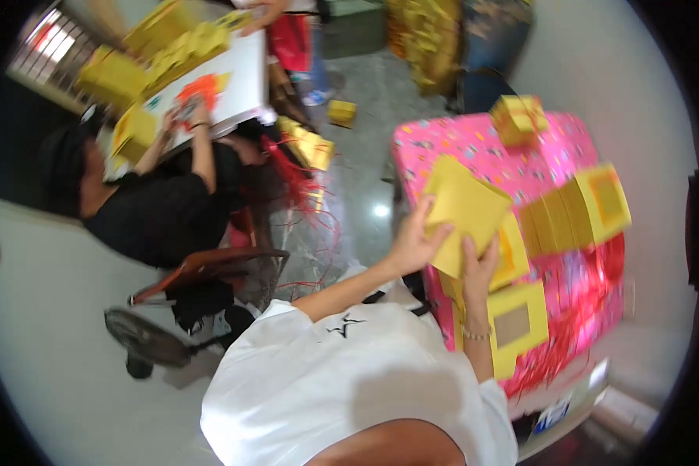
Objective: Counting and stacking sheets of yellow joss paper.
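Note:
Both my hands hold a sheaf of yellow paper (470,198) above the near left part of a table with a pink patterned cover (415,138). My left hand (416,241) grips its left edge, thumb on top. My right hand (480,268) has its fingers and thumb at the near edge; a beaded bracelet is on that wrist. Below the sheaf lies yellow paper with an orange square (512,252), partly covered. Beside my right wrist is a yellow sheet with a brownish square (512,322). To the right, a long leaning row of yellow paper (555,221) stretches across the cover.
A yellow bundle tied with red string (519,120) stands at the table's far side. Loose red strings (555,346) lie at the near right. Leftward, a person in black (159,210) works at a white table (245,74). A fan (147,338) and yellow bundles (342,113) are on the floor.

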Demonstrator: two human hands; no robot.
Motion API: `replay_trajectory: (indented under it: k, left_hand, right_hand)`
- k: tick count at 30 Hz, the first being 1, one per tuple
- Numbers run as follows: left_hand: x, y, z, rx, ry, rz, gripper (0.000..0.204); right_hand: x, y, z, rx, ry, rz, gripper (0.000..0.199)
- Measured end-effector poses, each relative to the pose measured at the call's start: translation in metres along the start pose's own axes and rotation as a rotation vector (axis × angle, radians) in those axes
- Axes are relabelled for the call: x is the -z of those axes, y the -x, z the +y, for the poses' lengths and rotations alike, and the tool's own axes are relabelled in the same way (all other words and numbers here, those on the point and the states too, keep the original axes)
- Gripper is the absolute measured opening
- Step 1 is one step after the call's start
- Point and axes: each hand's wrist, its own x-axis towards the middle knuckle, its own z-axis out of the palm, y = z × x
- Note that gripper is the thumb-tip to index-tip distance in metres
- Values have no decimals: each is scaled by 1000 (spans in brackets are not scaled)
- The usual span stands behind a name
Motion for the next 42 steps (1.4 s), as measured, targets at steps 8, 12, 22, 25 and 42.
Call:
replay_trajectory:
  k: [8, 12, 22, 25, 42]
  left_hand:
    - [-18, -14, 20, 68, 0, -249, 33]
    - [-38, -9, 24, 114, 61, -276, 34]
    - [-62, -11, 29, 215, 153, -485, 40]
    - [-69, -11, 26, 297, 211, -511, 45]
    - [-92, -53, -1, 584, 392, -622, 38]
  right_hand:
    - [19, 1, -4, -59, -223, 30, 40]
    - [36, 6, -8, -99, -265, 65, 40]
    - [75, 22, -19, -71, -177, 114, 45]
    - [81, 26, -20, -60, -156, 125, 46]
    - [101, -4, -26, -317, -226, 162, 43]
